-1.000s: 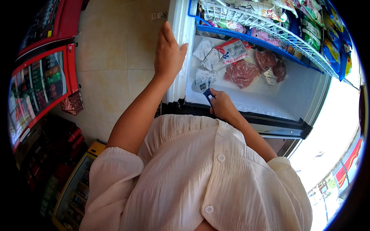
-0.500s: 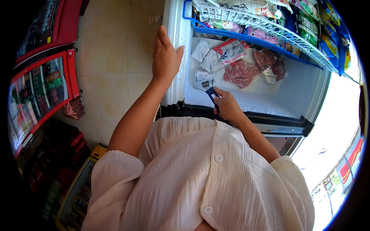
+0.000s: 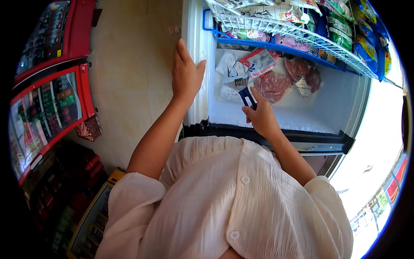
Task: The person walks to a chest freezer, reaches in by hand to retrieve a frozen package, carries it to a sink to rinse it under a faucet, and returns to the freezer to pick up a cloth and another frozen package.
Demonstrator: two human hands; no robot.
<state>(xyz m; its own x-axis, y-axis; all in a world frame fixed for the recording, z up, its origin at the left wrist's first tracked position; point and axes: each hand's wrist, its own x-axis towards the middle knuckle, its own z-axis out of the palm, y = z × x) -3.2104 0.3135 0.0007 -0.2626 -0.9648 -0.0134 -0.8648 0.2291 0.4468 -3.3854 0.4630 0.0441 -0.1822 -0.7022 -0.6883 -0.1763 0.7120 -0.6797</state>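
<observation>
Chest freezer (image 3: 196, 73) open. Left hand (image 3: 185, 73) laid flat on its left rim. Blue-handled scraper (image 3: 243, 91) gripped by right hand (image 3: 261, 118) over the frosted freezer floor, blade toward white bags (image 3: 226, 69). Meat packs (image 3: 271, 84) seen right of the scraper, wire basket (image 3: 293, 30) above them.

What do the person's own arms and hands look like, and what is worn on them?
Both forearms are bare. The left hand and right hand wear no gloves; no rings or watch are visible. Loose short sleeves of a crinkled white button-front shirt cover the upper arms.
</observation>
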